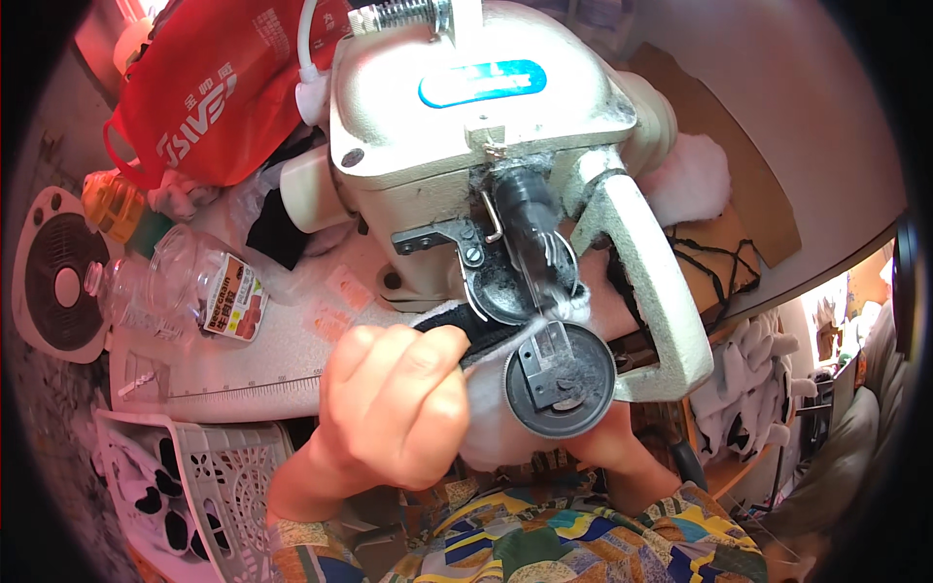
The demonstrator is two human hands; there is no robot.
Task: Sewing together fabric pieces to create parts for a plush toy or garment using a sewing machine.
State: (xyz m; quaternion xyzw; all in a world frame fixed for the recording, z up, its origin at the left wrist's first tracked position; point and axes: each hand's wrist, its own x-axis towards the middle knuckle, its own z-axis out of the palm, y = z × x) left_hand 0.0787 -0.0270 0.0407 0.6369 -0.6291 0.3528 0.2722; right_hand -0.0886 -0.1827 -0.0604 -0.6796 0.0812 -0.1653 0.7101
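In front of me stands a cream-coloured fur sewing machine (486, 117) with a round dark feed disc (561, 389) facing me. A piece of fluffy white fabric with a black part (491, 423) runs up along the disc's left side into the stitching area. My left hand (394, 408) is closed in a fist on the fabric's left edge, just left of the disc. Behind and below the disc is my right hand (601, 442), close to the fabric. Its fingers are hidden by the disc and the cloth.
A curved metal arm (666, 301) borders the disc's right side. On the left are a clear plastic jar (185, 277), a small fan (63, 282) and a red bag (209, 97). A white plastic basket (228, 486) with black-and-white pieces stands lower left. White plush pieces (748, 374) are piled at right.
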